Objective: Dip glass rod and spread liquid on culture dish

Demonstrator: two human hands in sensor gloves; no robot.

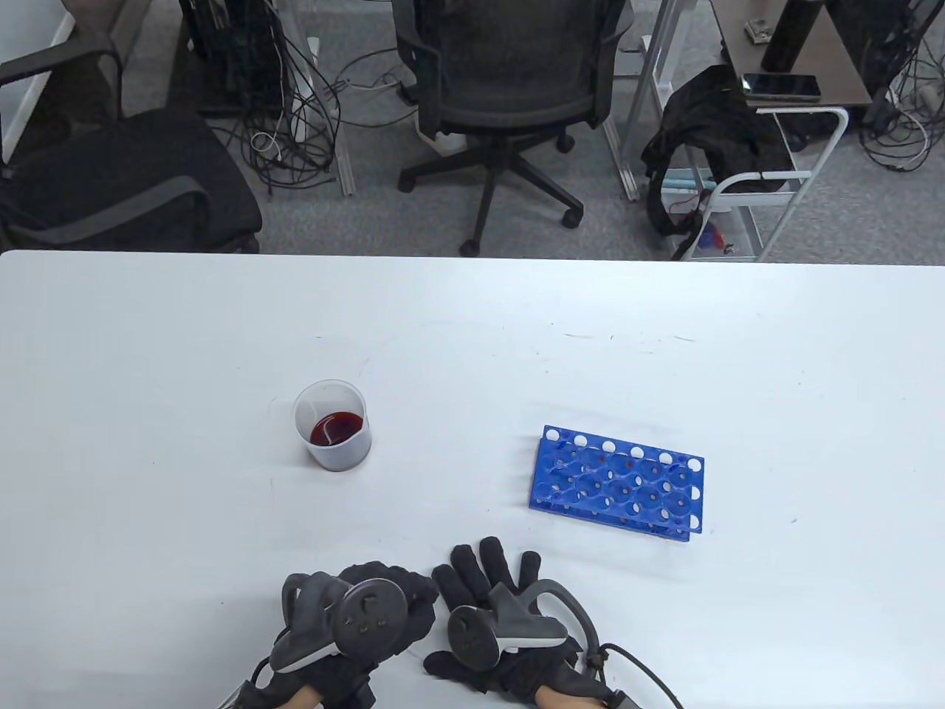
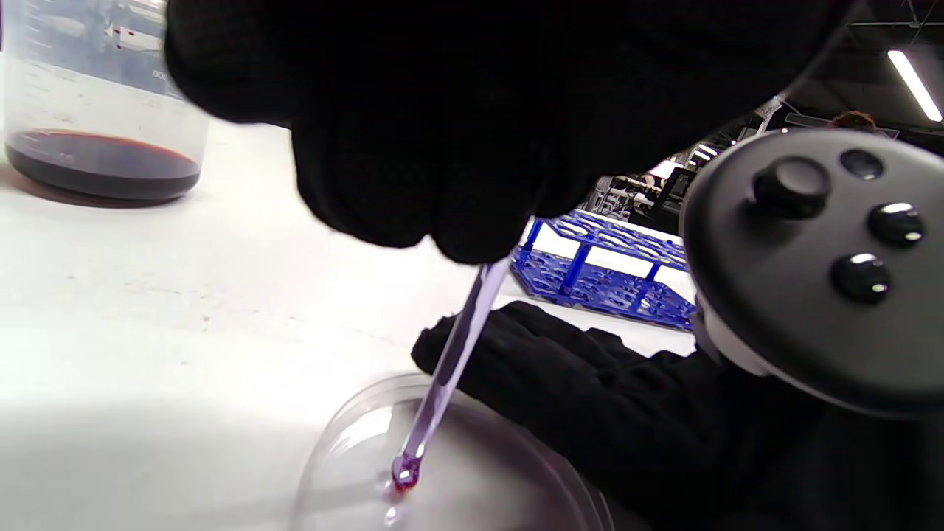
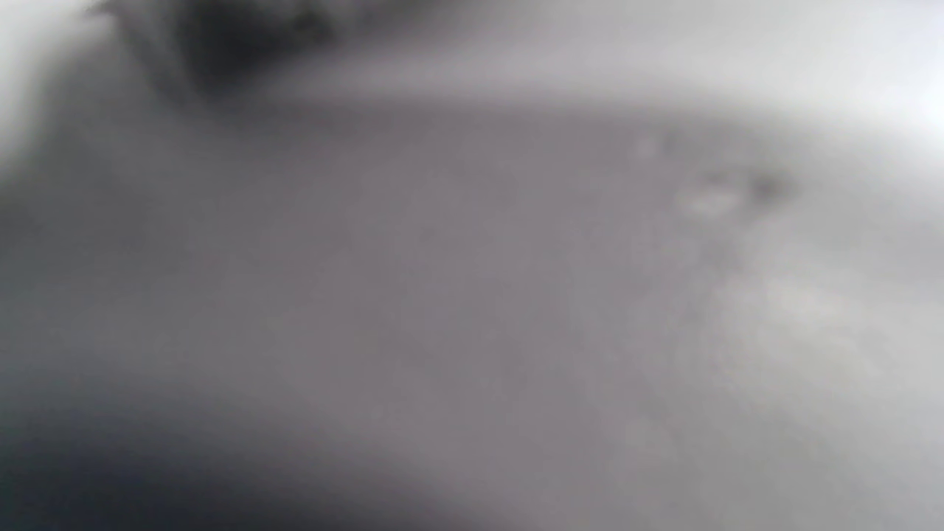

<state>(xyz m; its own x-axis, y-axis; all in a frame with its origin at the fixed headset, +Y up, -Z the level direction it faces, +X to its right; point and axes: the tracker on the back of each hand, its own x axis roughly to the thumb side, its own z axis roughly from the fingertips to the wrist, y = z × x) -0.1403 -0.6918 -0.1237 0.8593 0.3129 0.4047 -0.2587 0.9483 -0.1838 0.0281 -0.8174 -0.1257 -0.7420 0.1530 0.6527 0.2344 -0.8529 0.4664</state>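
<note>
Two hands: both in black sensor gloves at the near edge of the white table [image 1: 148, 332], side by side, each with a grey tracker on its back
Glass rod: clear, slender, with a rounded tip carrying a red drop; the glass rod [image 2: 450, 369] slants down from the left fingers, its tip touching the floor of the dish
Culture dish: shallow, transparent, round; the culture dish [image 2: 346, 442] lies on the table directly under the left hand, hidden by the hands in the table view
Beaker: clear plastic beaker [image 1: 331, 425] with dark red liquid in the bottom; it stands upright, well beyond the left hand
Rack: blue test-tube rack [image 1: 617, 482], holes showing no tubes; it lies beyond the right hand, apart from it
Room: grey carpet past the far edge; a black office chair [image 1: 509, 81], cables, a white cart
Left hand: the left hand [image 1: 369, 613] has its fingers curled together, pinching the upper end of the rod
Right hand: the right hand [image 1: 495, 620] lies flat, fingers spread forward; its fingers [image 2: 531, 354] rest at the dish's far rim
Right wrist view: blurred grey; nothing can be made out
</note>
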